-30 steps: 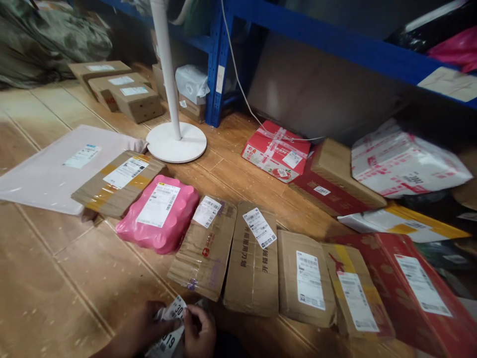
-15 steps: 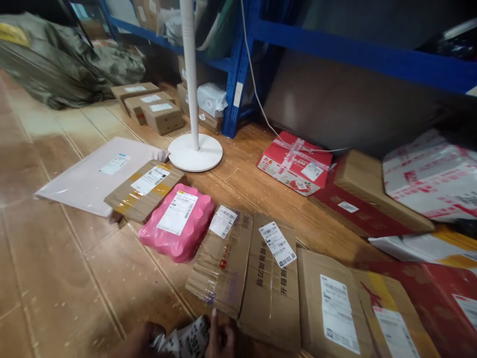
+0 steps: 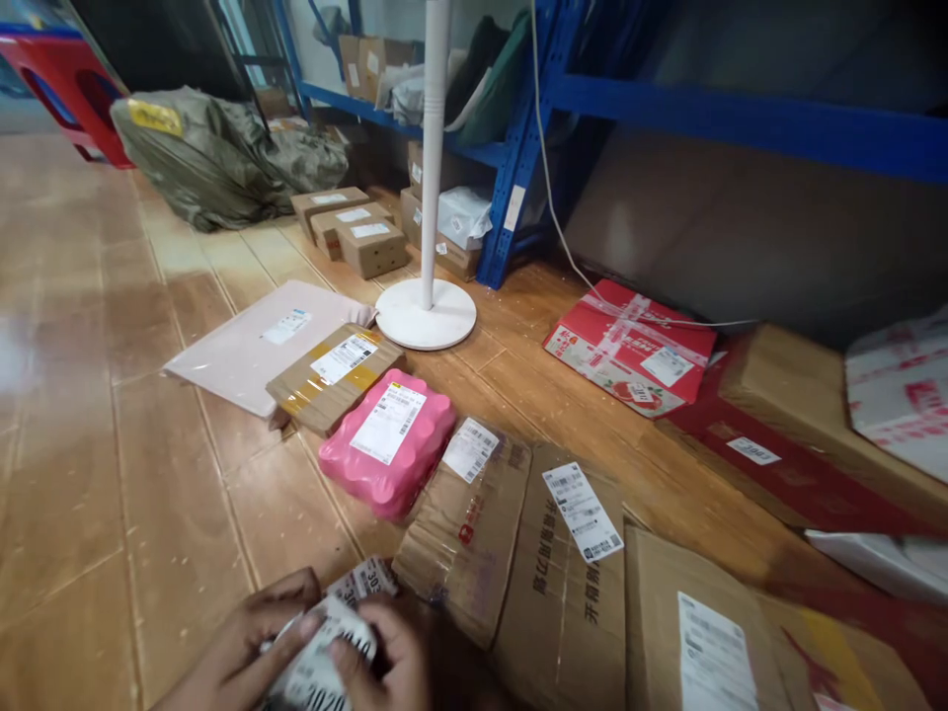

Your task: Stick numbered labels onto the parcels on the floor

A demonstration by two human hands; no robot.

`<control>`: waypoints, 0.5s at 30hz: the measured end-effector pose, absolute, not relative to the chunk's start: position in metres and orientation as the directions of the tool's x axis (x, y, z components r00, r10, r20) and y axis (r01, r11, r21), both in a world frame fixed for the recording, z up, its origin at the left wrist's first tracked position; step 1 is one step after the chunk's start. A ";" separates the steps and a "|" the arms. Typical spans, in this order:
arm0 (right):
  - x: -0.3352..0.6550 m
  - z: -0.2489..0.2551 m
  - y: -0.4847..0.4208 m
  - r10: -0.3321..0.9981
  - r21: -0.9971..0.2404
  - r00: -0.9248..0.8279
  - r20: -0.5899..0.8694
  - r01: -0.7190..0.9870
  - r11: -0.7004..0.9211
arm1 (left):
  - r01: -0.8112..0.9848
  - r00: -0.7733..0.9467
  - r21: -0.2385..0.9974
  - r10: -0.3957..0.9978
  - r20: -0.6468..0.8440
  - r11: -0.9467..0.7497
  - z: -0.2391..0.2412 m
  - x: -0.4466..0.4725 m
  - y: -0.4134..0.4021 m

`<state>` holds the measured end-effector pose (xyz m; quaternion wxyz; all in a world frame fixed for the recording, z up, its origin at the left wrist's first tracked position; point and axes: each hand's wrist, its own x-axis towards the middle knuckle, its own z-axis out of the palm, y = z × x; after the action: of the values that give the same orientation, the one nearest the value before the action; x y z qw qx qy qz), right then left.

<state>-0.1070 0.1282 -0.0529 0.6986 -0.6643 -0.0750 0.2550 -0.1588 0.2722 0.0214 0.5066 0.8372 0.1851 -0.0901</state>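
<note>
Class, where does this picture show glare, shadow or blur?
Head view, far left: pale glare on the floor; head view, right: deep shadow below the blue shelf; head view, right edge: the white parcel looks smeared; head view, bottom: some large digits on the labels are readable.

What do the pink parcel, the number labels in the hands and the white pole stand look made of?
Pink parcel: seemingly glossy plastic film outside, judging by its highlights and the bumps it hugs.
Number labels: probably thin, fairly matte paper or film, since they bend.
White pole stand: smooth painted metal or plastic; its even white leaves that open.
</note>
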 end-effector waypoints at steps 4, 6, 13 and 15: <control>-0.042 -0.034 0.123 0.572 -0.913 0.723 -0.387 -0.387 -0.128 | 0.389 0.884 0.626 0.082 -0.461 -0.675 0.020 -0.142 0.284; -0.018 -0.032 0.121 0.587 -0.903 0.700 -0.406 -0.406 -0.141 | 0.336 0.854 0.524 0.018 -0.520 -0.783 0.022 -0.133 0.292; -0.008 -0.033 0.136 0.666 -0.867 0.619 -0.416 -0.492 -0.084 | 0.430 0.902 0.856 0.102 -0.419 -0.287 0.028 -0.108 0.296; -0.012 -0.032 0.141 0.667 -0.846 0.600 -0.441 -0.526 -0.086 | 0.502 0.857 0.862 0.178 -0.483 -0.075 0.019 -0.104 0.291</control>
<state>-0.0118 0.1415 -0.0318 0.6733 -0.5887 -0.0599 0.4432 -0.1045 0.2910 0.0192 0.6378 0.7223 0.2354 -0.1266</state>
